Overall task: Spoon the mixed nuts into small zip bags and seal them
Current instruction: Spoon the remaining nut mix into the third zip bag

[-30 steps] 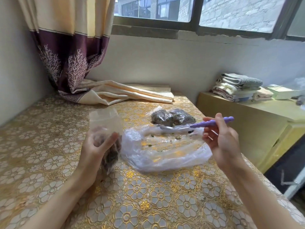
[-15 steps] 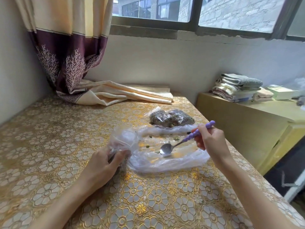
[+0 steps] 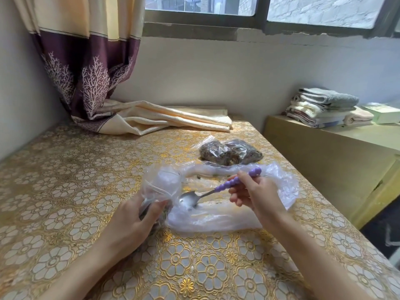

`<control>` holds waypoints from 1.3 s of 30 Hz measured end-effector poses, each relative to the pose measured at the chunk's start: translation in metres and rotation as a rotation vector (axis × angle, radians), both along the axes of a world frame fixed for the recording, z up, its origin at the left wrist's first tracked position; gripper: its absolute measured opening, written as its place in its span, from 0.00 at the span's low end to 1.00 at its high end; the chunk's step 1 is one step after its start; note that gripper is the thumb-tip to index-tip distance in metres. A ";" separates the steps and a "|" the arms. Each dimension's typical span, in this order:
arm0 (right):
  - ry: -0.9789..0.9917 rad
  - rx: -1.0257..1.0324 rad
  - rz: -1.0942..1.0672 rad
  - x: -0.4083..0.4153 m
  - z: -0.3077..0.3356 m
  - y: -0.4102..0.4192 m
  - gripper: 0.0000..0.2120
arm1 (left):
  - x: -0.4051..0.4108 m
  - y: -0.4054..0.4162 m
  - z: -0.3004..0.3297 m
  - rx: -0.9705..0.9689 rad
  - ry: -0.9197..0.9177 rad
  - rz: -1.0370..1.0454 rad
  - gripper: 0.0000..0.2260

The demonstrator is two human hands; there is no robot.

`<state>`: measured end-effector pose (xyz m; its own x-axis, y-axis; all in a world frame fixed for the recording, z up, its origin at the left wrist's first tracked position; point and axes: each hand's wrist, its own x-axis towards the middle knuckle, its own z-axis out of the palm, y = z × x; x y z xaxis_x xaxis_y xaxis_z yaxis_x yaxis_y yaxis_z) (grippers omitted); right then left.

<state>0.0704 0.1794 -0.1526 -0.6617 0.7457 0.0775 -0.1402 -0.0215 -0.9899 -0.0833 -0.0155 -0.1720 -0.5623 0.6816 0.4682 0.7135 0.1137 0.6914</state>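
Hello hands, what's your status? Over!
Left hand gripping small bag. Right hand holding spoon, bowl down in big bag. Nothing blocking.

A lived-in room of a home, by the window.

A table (image 3: 65,191) under a gold floral cloth stands against the wall; above its far edge runs a window (image 3: 259,9), and a cream and purple curtain (image 3: 91,61) hangs down onto its far left corner. To the table's right, a low yellow cabinet (image 3: 324,161) carries folded towels (image 3: 322,107).
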 end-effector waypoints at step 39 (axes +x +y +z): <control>0.069 0.046 -0.489 0.034 0.007 0.034 0.12 | 0.000 0.000 0.001 -0.054 -0.032 0.029 0.11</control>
<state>0.1041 0.2134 -0.1458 -0.2273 0.9623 0.1493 -0.1884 0.1070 -0.9763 -0.0831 -0.0158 -0.1710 -0.5961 0.6885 0.4131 0.6873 0.1716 0.7058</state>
